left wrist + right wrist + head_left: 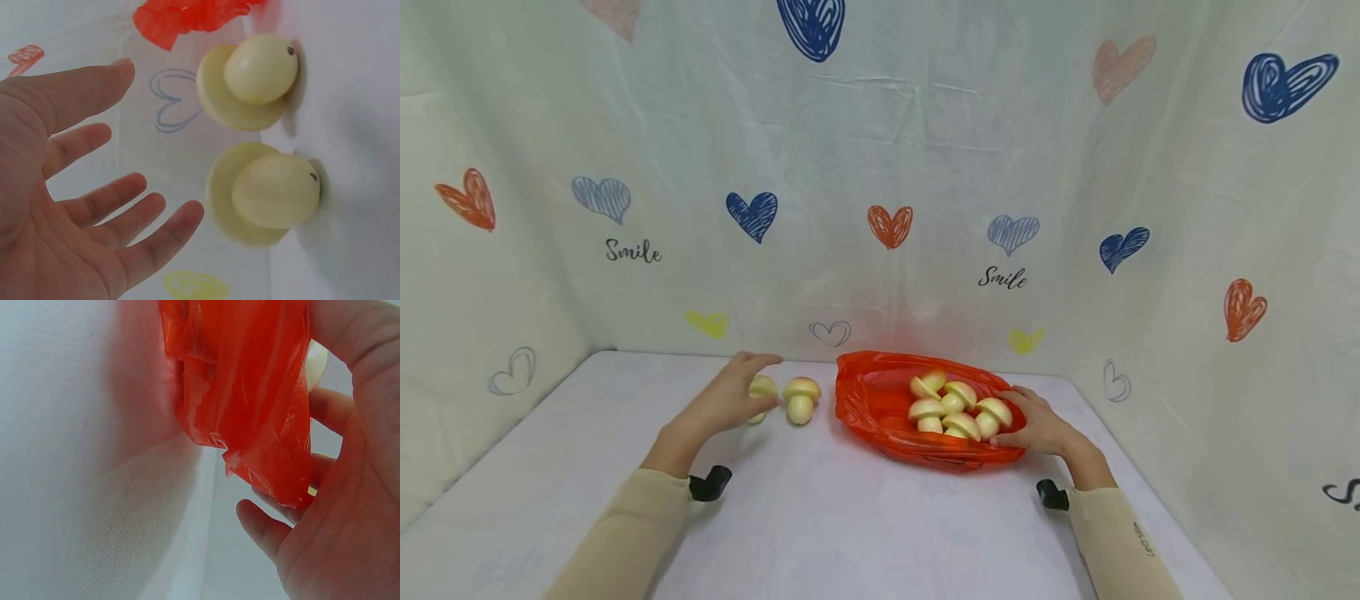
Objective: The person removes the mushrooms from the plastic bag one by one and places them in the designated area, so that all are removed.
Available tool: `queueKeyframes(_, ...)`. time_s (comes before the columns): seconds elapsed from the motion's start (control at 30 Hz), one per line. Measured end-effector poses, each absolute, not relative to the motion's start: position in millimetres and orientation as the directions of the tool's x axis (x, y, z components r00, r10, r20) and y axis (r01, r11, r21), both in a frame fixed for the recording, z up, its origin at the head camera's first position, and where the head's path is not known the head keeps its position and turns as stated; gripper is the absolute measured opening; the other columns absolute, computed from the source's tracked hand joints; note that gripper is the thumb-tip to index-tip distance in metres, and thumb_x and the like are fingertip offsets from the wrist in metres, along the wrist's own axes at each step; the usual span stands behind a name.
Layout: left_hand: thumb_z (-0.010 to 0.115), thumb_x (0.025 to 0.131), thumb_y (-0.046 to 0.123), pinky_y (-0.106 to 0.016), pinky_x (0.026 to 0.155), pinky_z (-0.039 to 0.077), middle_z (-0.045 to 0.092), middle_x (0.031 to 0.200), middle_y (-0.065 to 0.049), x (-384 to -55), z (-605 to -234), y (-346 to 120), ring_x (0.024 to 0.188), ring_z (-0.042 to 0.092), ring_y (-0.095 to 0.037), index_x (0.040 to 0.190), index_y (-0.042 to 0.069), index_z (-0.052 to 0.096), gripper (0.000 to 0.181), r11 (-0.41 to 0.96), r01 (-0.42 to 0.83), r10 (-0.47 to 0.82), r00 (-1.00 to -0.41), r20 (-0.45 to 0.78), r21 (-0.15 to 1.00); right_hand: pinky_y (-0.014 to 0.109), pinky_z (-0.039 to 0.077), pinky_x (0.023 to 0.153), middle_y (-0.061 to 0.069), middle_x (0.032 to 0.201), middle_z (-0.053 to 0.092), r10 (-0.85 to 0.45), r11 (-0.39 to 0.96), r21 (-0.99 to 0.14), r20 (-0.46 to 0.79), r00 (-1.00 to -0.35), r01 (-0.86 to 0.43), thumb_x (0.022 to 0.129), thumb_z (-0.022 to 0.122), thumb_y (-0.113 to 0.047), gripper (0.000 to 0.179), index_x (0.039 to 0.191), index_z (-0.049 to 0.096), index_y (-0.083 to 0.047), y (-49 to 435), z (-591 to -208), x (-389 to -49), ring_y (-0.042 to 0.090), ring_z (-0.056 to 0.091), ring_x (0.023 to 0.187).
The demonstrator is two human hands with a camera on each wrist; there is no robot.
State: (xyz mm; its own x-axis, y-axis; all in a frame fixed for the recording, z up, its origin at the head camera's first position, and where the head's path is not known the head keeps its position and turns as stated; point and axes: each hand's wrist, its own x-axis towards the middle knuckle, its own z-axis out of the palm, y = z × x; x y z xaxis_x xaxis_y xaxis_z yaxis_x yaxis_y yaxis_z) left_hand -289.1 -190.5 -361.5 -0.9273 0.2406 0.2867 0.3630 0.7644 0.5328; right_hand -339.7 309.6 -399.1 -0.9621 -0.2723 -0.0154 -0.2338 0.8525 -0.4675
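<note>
Two pale yellow toy mushrooms, a left one [275, 190] and a right one [801, 400], stand on the table to the left of a red plastic bag [868, 408]. My left hand [737, 392] is beside them, fingers spread and nothing in its grasp; in the head view it partly covers the left mushroom. At the bag's right end, my right hand [1037, 421] holds the rim, fingers reaching over it near a toy mushroom [992, 415]. Several such mushrooms lie inside the bag. The bag wall hides some right fingertips in the right wrist view.
A white table [820, 525] carries everything. Pale sheeting [887, 150] printed with hearts and "Smile" hangs behind it and along both sides. Black wrist devices, one at the left cuff [710, 483] and one at the right cuff [1052, 495], stick out inward.
</note>
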Motion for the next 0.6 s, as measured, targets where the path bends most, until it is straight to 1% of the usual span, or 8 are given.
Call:
queueKeyframes(0.1,0.073,0.084,0.017,-0.060,0.098,0.037,0.041,0.135,-0.022,-286.9,-360.7,-185.4,0.122,0.044,-0.042,0.138,0.009,0.047,0.060,0.772,0.340,0.232,-0.937,0.260,0.537,0.069,0.032,0.095,0.023,0.151,0.019,-0.279,0.852,-0.465,-0.011,-0.960,-0.243,0.072,0.078,-0.047,0.090,0.143,0.040,-0.009,309.4,-399.1,-339.6,0.047,0.021,0.133)
queueKeyframes(0.23,0.072,0.085,0.021,-0.061,0.098,0.037,0.041,0.136,-0.020,-285.2,-359.4,-177.4,0.123,0.043,-0.041,0.139,0.012,0.047,0.059,0.777,0.327,0.243,-0.944,0.223,0.538,0.068,0.034,0.095,0.024,0.150,0.020,-0.287,0.852,-0.458,-0.004,-0.958,-0.254,0.071,0.079,-0.047,0.090,0.143,0.040,-0.008,310.5,-400.1,-339.8,0.047,0.021,0.132)
queueKeyframes(0.4,0.072,0.085,0.023,-0.059,0.098,0.038,0.044,0.132,-0.018,-283.1,-360.9,-169.5,0.119,0.046,-0.039,0.136,0.012,0.050,0.057,0.762,0.357,0.275,-0.934,0.229,0.540,0.068,0.033,0.095,0.025,0.150,0.019,-0.294,0.849,-0.459,0.004,-0.956,-0.263,0.072,0.079,-0.046,0.089,0.142,0.040,-0.008,311.8,-401.2,-340.1,0.047,0.021,0.132)
queueKeyframes(0.6,0.073,0.084,0.023,-0.057,0.098,0.040,0.045,0.132,-0.017,-283.1,-363.4,-164.8,0.119,0.047,-0.038,0.135,0.012,0.052,0.056,0.763,0.359,0.267,-0.932,0.244,0.538,0.069,0.032,0.096,0.026,0.150,0.020,-0.306,0.845,-0.455,0.015,-0.952,-0.279,0.072,0.079,-0.045,0.088,0.142,0.041,-0.007,311.7,-400.7,-340.7,0.047,0.021,0.132)
